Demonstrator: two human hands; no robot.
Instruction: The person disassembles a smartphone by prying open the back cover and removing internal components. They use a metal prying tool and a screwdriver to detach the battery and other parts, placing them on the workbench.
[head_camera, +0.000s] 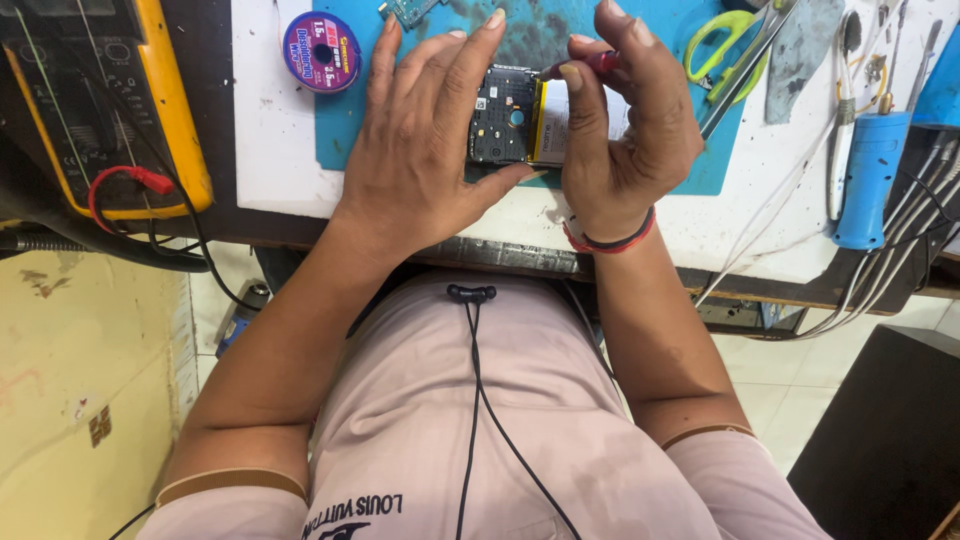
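An opened phone (515, 118) with its dark circuit side and pale battery exposed lies on a blue mat (690, 90). My left hand (425, 140) rests flat over the phone's left part, fingers spread, thumb along its lower edge. My right hand (625, 120) is curled around a small red-handled screwdriver (590, 63), whose tip points at the phone's top edge. A red and black band sits on that wrist.
A purple solder-wick spool (321, 50) lies at the mat's left. Yellow-green scissors and tweezers (735, 50) lie right of the mat. A blue soldering tool (868, 175) with cables sits at far right. A yellow multimeter (100, 110) stands at left. A small circuit board (408, 10) is at the top.
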